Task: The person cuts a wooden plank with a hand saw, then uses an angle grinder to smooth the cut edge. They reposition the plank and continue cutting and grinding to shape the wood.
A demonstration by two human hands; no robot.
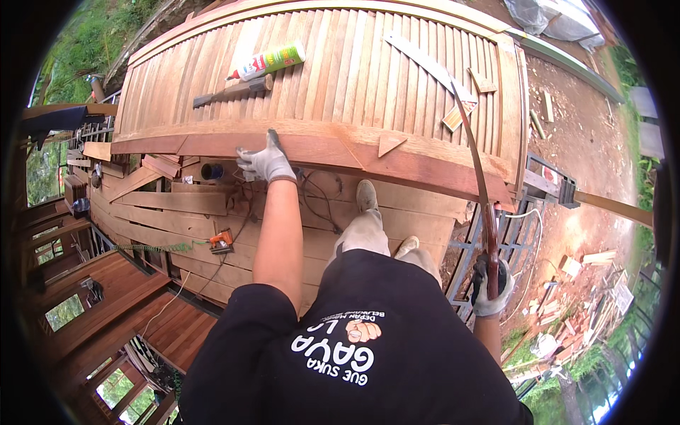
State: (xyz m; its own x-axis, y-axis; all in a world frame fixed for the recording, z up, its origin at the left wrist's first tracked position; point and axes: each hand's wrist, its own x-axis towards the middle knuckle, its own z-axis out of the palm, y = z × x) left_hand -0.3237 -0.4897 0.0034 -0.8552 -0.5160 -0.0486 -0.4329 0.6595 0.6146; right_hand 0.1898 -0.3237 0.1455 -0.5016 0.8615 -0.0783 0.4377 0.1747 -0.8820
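Note:
In a grey-white glove, my left hand [268, 161] rests on the front rail of a slatted wooden panel [333, 78], its fingers spread over the edge. My right hand [491, 287], gloved in grey and black, is closed round the brown handle of a machete [476, 152]. The long curved blade points up and away, crossing above the panel's right part; whether it touches the wood I cannot tell. On the slats lie a glue bottle [269, 61], a dark tool with a wooden end [234, 91] and a try square [428, 67]. A triangular offcut [391, 144] sits on the front rail.
Another wood wedge [482, 80] lies near the square. Below the panel, planks cover the floor, with cables and an orange nail gun [221, 241]. Metal framing [464, 258] stands at right, beside bare soil with scattered wood scraps [574, 319].

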